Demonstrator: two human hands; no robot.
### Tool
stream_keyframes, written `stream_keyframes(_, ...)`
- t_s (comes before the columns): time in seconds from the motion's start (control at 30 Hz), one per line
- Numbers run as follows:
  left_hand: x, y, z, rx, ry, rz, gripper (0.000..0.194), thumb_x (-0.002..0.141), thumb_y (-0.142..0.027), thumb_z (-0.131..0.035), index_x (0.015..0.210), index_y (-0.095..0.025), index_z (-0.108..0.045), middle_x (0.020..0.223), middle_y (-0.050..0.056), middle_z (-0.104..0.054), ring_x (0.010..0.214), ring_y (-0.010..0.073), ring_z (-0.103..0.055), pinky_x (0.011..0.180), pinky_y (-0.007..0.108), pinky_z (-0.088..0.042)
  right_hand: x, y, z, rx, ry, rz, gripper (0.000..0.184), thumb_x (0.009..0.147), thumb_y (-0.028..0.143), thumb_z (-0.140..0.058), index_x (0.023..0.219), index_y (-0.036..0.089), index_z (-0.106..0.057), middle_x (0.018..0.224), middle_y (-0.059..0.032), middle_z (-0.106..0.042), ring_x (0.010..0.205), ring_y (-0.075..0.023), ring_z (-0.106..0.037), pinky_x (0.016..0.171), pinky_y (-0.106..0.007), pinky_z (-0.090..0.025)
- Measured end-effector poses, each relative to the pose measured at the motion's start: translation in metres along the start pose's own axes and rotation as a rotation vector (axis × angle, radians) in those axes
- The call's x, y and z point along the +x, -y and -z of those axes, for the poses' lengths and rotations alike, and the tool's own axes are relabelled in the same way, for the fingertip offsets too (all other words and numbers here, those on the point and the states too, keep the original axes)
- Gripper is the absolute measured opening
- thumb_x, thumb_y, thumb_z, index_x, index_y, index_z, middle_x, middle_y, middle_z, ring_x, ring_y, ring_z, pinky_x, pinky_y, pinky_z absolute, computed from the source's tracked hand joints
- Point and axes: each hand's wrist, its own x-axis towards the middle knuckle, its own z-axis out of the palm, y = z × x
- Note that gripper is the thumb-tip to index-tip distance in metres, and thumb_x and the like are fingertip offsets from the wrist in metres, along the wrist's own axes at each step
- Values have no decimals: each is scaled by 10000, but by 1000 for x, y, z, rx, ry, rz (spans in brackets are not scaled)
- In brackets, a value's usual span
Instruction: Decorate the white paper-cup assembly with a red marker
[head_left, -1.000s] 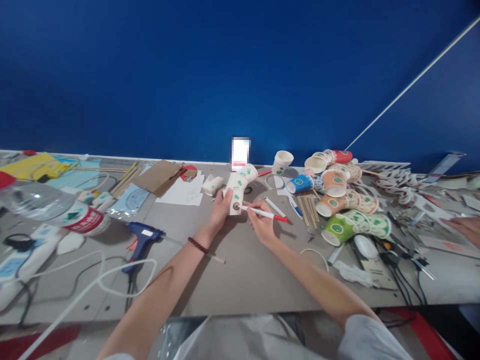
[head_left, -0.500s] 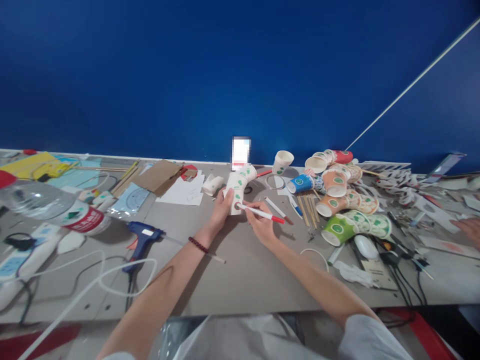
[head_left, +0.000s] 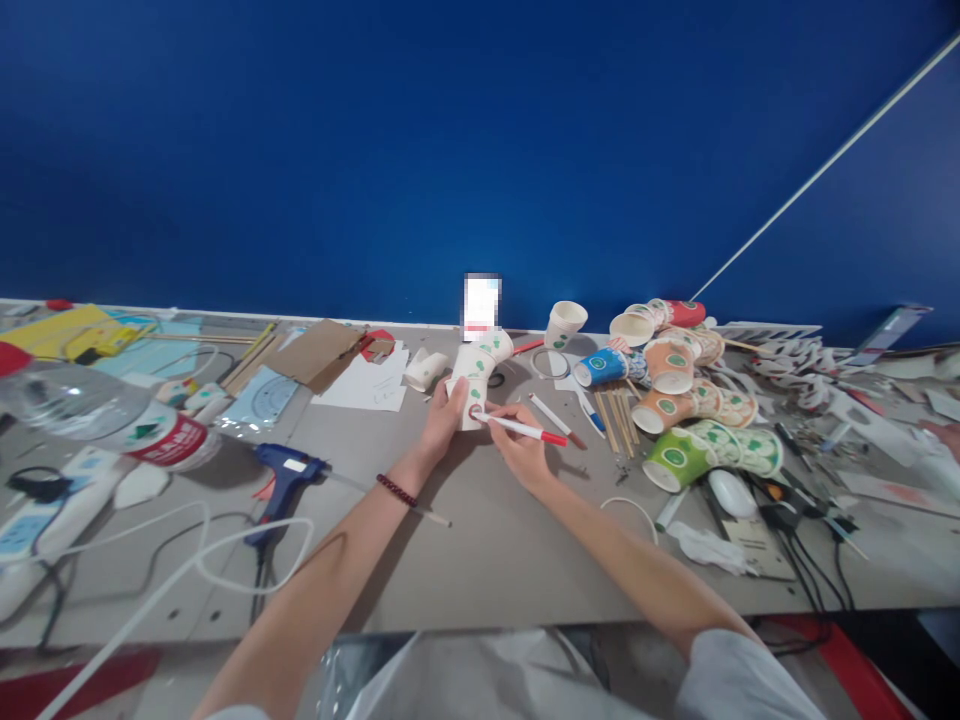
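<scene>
My left hand [head_left: 446,413] is closed around the near end of a curved chain of white paper cups [head_left: 471,366] with green leaf prints. Between the fingers and thumb of my right hand [head_left: 519,440] is a white marker with a red end [head_left: 536,431]. Its tip touches the nearest cup beside a small dark red round mark. The far end of the cup chain reaches toward a phone [head_left: 481,300] with a blurred screen. Left of the chain lies a cut white cup piece [head_left: 426,370].
Stacked coloured cups [head_left: 675,455] and wooden sticks [head_left: 616,420] lie to the right, a loose cup [head_left: 565,324] behind. On the left are a blue glue gun [head_left: 289,480], a bottle [head_left: 112,415], a power strip [head_left: 45,520] and cables. Another person's hand [head_left: 941,445] shows at the right edge.
The marker in my right hand has shifted very slightly left at the cup. My left hand and the cup chain stay put. The other person's hand has moved toward the right edge.
</scene>
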Motion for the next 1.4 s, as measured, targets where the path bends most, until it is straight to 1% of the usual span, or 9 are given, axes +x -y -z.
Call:
stream_keyframes(0.17, -1, -2, 0, 10, -2, 6, 467, 872, -572, -678, 1143, -196, -623, 1114, 111, -736, 1012, 254, -701, 877, 366, -565, 0, -2, -1, -13, 3, 19, 261, 785, 448, -731, 812, 193, -680, 1003, -117, -803, 623, -164, -640, 472, -274, -451)
stream_keyframes(0.3, -3, -5, 1, 42, -1, 11, 481, 873, -604, -668, 1128, -199, -621, 1111, 106, -733, 1016, 246, -699, 872, 348, -563, 1, -4, -2, -14, -10, 29, 257, 798, 441, -719, 831, 188, -688, 978, -111, -800, 636, -167, -649, 471, -267, -452)
stream_keyframes(0.4, -4, -5, 1, 32, 8, 8, 486, 868, -603, -680, 1129, -197, -621, 1083, 104, -734, 989, 246, -703, 868, 360, -566, 1, -5, -1, -26, -14, 34, 246, 805, 437, -717, 842, 195, -691, 987, -100, -796, 655, -172, -659, 469, -265, -460)
stream_keyframes(0.6, 1, 2, 2, -32, 35, 10, 519, 860, -605, -684, 1170, -197, -604, 1026, 97, -736, 914, 241, -710, 830, 370, -575, 1, -6, -1, -44, -15, 54, 244, 827, 446, -704, 858, 204, -690, 988, -92, -791, 691, -181, -678, 481, -261, -475)
stream_keyframes(0.77, 5, 8, 2, -36, 41, 10, 535, 855, -614, -678, 1172, -189, -603, 1033, 102, -727, 923, 241, -704, 834, 369, -565, 1, -6, -1, -49, -29, 49, 265, 827, 461, -700, 872, 200, -686, 976, -95, -791, 703, -184, -682, 471, -252, -476)
stream_keyframes(0.93, 2, 3, 2, -42, 40, 14, 510, 878, -574, -680, 1185, -175, -598, 1074, 112, -724, 915, 225, -695, 820, 349, -561, 1, -5, -1, -42, -39, 47, 265, 822, 461, -701, 871, 203, -669, 958, -95, -789, 673, -179, -667, 455, -254, -470)
stream_keyframes(1.1, -2, -1, 1, -29, 21, 5, 493, 863, -579, -703, 1148, -185, -621, 1041, 91, -727, 896, 210, -689, 803, 336, -568, 1, -3, 0, -41, -42, 36, 283, 817, 481, -704, 862, 206, -656, 972, -103, -785, 675, -183, -667, 442, -254, -465)
stream_keyframes(1.27, -1, -1, 1, -36, 26, 6, 509, 859, -604, -700, 1143, -189, -620, 995, 83, -726, 865, 202, -691, 789, 336, -569, 1, -1, 0, -26, -50, 9, 345, 803, 543, -713, 861, 208, -652, 961, -105, -779, 636, -172, -644, 411, -248, -445)
stream_keyframes(1.4, 1, 1, 0, -26, 7, -9, 496, 856, -603, -702, 1112, -185, -624, 1025, 95, -728, 905, 218, -692, 817, 348, -569, 2, 4, 0, -8, -55, -21, 376, 785, 575, -724, 846, 216, -630, 943, -90, -782, 520, -128, -572, 387, -248, -425)
